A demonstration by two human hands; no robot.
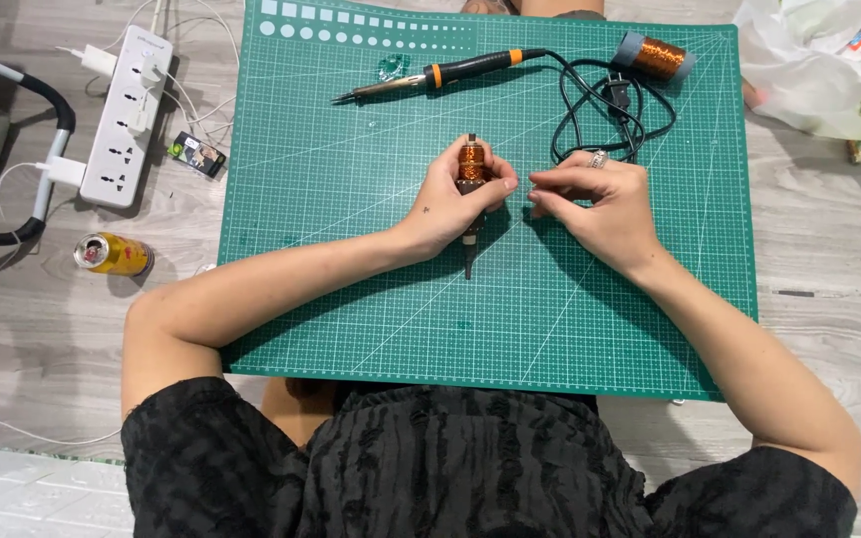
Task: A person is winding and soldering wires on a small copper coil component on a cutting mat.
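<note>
While you sit over the green gridded cutting mat [351, 299], your left hand [450, 199] is closed around a small copper-wound coil on a dark rod [470, 164], held upright near the mat's centre with the rod's lower end pointing back toward your body. Your right hand [595, 204] sits just beside it to the right, fingertips pinched together as if on a very fine wire; the wire itself is too thin to see, so I cannot tell whether anything is truly gripped. The two hands are close but not touching. Toward the mat's far edge lies a black soldering iron with orange bands [440, 75], its metal tip pointing left, and its black cable [600, 110] loops just behind your right hand. A spool of copper wire with a grey rim [655, 57] rests at the mat's far right corner. Off the mat's left edge sit a white power strip [132, 115] and a yellow drink can lying on its side [112, 254]. My judgement on risks: a hard tug could snap fine wire or loosen the winding; your right wrist could snag the cable and drag the iron, which might be hot; the can, if opened, could leak near the power strip.
</note>
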